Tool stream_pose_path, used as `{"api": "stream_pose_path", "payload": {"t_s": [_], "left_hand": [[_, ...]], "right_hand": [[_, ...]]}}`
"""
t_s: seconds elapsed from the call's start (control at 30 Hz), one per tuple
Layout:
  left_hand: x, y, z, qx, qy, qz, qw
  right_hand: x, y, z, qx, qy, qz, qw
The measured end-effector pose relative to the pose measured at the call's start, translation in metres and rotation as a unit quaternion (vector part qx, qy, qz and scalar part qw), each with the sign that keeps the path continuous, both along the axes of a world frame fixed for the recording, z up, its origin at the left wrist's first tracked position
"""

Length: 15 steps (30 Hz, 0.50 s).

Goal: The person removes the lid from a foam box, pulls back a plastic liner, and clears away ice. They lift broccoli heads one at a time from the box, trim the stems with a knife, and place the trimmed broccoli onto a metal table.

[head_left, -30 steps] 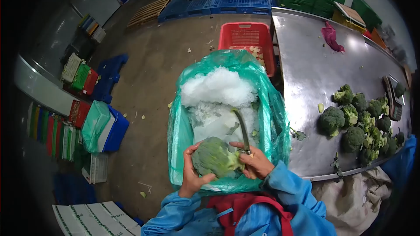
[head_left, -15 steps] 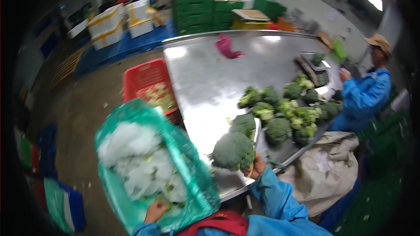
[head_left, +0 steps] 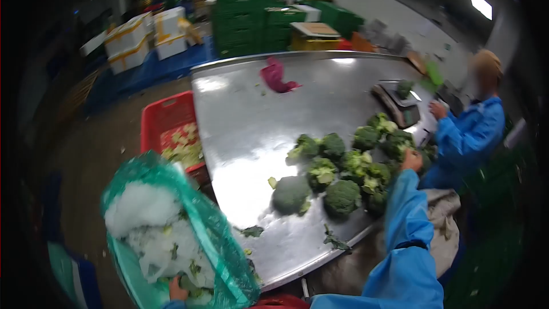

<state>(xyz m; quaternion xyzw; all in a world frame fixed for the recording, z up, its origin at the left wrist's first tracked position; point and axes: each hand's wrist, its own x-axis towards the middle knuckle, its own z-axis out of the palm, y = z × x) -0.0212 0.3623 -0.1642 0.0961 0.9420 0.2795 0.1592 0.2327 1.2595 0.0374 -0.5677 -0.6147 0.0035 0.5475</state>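
My right hand (head_left: 410, 160) is stretched out over the steel table (head_left: 251, 120) and sits at the far right side of a pile of broccoli heads (head_left: 349, 166); it is too small and blurred to show its grip. One trimmed broccoli head (head_left: 290, 193) lies alone on the table, left of the pile. My left hand (head_left: 177, 290) is low at the near rim of a green plastic bag (head_left: 223, 240) filled with crushed ice (head_left: 140, 209) and green scraps. Only its fingers show.
A co-worker in a blue coat (head_left: 474, 131) stands across the table by a scale (head_left: 400, 100). A pink cloth (head_left: 276, 77) lies on the table. A red crate (head_left: 166, 120) of trimmings stands on the floor. Green crates (head_left: 246, 6) and white foam boxes (head_left: 137, 37) are stacked behind.
My view swung from the ice bag to the table. My right hand carried the broccoli head over, and it now lies on the table; the hand has reached further right. My left hand stayed at the bag.
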Motion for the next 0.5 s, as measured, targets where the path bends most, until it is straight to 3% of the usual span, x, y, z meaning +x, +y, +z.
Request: {"api": "stream_pose_path", "payload": {"t_s": [0.03, 0.07, 0.1, 0.13, 0.17, 0.2, 0.23, 0.27, 0.3, 0.33, 0.4, 0.43, 0.5], "left_hand": [[-0.005, 0.008, 0.008, 0.012, -0.068, -0.047, 0.997], [-0.007, 0.017, 0.017, 0.035, -0.113, -0.050, 0.992], [-0.007, 0.021, 0.014, 0.044, -0.077, -0.076, 0.993], [-0.008, 0.023, 0.012, 0.033, -0.117, -0.058, 0.991], [-0.010, 0.029, 0.012, -0.001, -0.133, -0.054, 0.990], [-0.012, 0.033, 0.014, -0.017, -0.148, -0.073, 0.986], [-0.012, 0.038, 0.019, -0.051, -0.156, -0.082, 0.983], [-0.015, 0.041, 0.023, -0.075, -0.174, -0.076, 0.979], [-0.016, 0.038, 0.008, -0.096, -0.179, -0.055, 0.978], [-0.018, 0.036, -0.005, -0.115, -0.185, -0.039, 0.975], [-0.015, 0.048, 0.024, -0.126, -0.175, -0.025, 0.976], [-0.012, 0.049, 0.040, -0.136, -0.155, -0.022, 0.978], [0.000, 0.041, 0.063, -0.095, -0.134, -0.028, 0.986]], "right_hand": [[0.015, 0.043, -0.021, 0.022, -0.116, -0.109, 0.987], [0.040, 0.077, -0.035, -0.039, -0.452, -0.121, 0.883], [0.051, 0.116, -0.052, -0.078, -0.540, -0.170, 0.821], [0.067, 0.144, -0.066, -0.016, -0.499, -0.139, 0.855], [0.071, 0.159, -0.073, -0.059, -0.192, -0.028, 0.979], [0.080, 0.182, -0.082, -0.070, -0.243, -0.035, 0.967], [0.058, 0.133, -0.065, -0.147, 0.018, 0.084, 0.985], [0.058, 0.117, -0.064, -0.068, -0.093, 0.093, 0.989], [0.045, 0.078, -0.058, -0.118, -0.004, 0.204, 0.972], [0.006, -0.014, -0.014, -0.242, 0.154, 0.177, 0.941], [0.003, -0.080, -0.006, -0.308, 0.094, 0.243, 0.915], [0.011, -0.086, -0.022, -0.310, 0.086, 0.242, 0.915], [0.019, -0.097, -0.063, -0.181, 0.118, 0.378, 0.900]]}}
